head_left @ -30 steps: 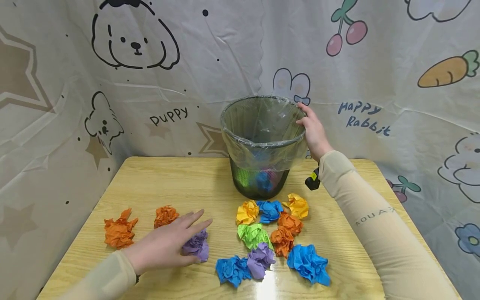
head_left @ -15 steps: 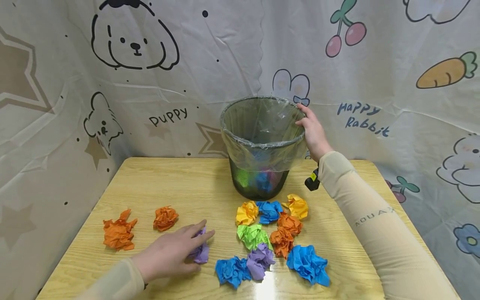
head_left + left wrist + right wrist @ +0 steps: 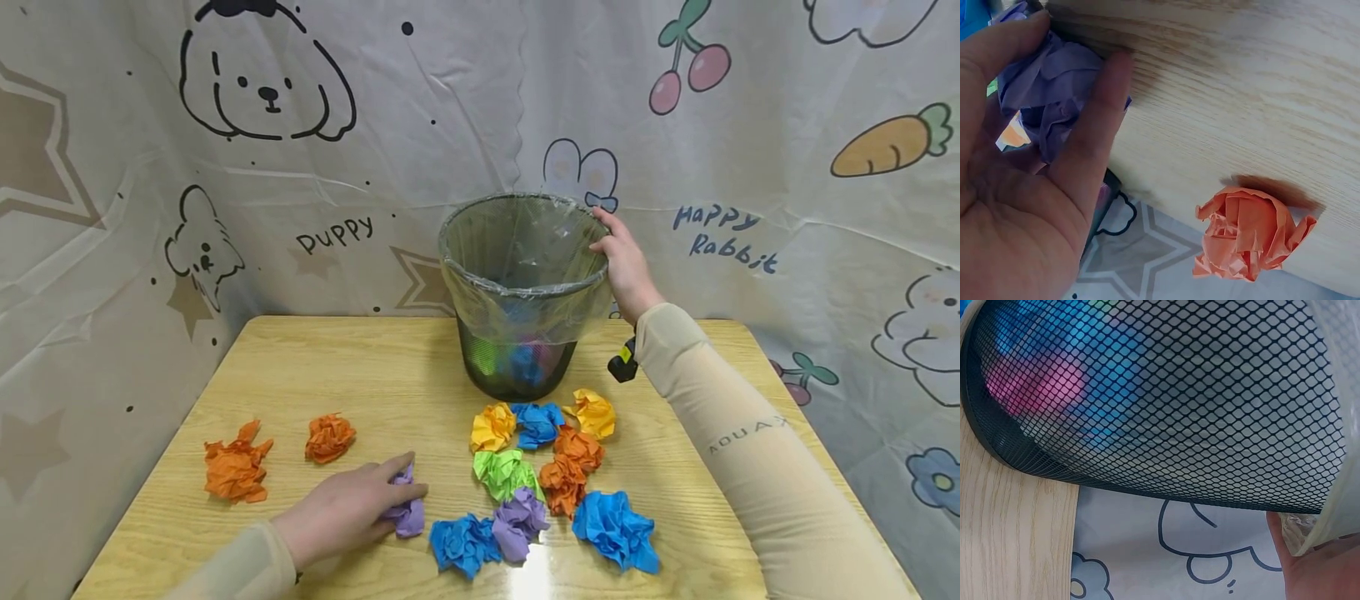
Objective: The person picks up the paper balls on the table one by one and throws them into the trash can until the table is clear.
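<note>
My left hand [image 3: 345,508] grips a crumpled purple paper ball [image 3: 407,510] on the table, its fingers bent over the top. In the left wrist view, thumb and fingers lie around the purple ball [image 3: 1054,87], and part of it is hidden by them. At the back, my right hand [image 3: 628,265] holds the right rim of a black mesh wastebasket [image 3: 517,367], fingers over the edge. A clear plastic liner [image 3: 517,312] folds down over the rim. Through the mesh, pink [image 3: 1041,381] and blue paper shows in the basket's bottom.
Two orange paper balls [image 3: 236,467] lie to the left of my left hand. In front of the basket sits a loose cluster of yellow, blue, green [image 3: 506,473], orange and purple balls. A printed curtain [image 3: 375,100] hangs behind the wooden table [image 3: 337,358].
My left hand has moved slightly right and down, and its fingers have closed round the purple paper ball. The right hand and the wastebasket have stayed in place.
</note>
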Available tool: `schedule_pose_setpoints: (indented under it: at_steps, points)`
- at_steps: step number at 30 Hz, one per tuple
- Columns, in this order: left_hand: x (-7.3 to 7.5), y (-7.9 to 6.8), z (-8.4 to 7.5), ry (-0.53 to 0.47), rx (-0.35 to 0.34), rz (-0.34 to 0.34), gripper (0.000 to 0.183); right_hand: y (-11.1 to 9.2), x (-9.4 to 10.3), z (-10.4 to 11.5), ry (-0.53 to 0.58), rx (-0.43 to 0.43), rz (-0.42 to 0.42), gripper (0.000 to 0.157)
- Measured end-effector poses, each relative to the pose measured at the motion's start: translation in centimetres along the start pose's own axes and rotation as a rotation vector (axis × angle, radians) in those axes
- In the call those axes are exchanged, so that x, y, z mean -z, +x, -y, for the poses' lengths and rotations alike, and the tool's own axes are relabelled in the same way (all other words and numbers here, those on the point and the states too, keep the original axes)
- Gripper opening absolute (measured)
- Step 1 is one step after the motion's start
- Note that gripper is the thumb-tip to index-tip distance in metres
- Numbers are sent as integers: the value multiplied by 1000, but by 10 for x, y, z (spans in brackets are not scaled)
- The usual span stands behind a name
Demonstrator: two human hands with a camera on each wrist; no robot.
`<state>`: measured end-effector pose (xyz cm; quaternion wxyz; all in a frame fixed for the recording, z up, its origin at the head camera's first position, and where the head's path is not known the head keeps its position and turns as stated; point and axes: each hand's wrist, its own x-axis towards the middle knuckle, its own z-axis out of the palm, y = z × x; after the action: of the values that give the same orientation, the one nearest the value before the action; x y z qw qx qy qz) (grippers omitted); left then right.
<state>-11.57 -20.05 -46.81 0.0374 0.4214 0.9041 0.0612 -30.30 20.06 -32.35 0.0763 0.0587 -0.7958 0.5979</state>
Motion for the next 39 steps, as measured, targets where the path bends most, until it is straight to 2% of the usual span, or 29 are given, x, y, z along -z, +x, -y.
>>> schedule_pose_setpoints:
  at_steps: [10, 18, 24, 30, 39]
  points:
    - [-2, 4, 1, -40, -14, -29, 25, 0, -1, 0, 15, 2, 0, 65]
    - [-3, 6, 2, -40, 18, -25, 22, 1, -1, -1, 13, 1, -4, 65]
    - [1, 7, 4, -46, 5, -29, 21, 1, -1, -2, 11, -4, -3, 65]
    - [18, 11, 7, -25, -27, -67, 25, 1, 0, -2, 6, -5, 2, 65]
    - [58, 23, 12, 24, -9, -172, 34, 0, 0, -3, 6, 2, 4, 65]
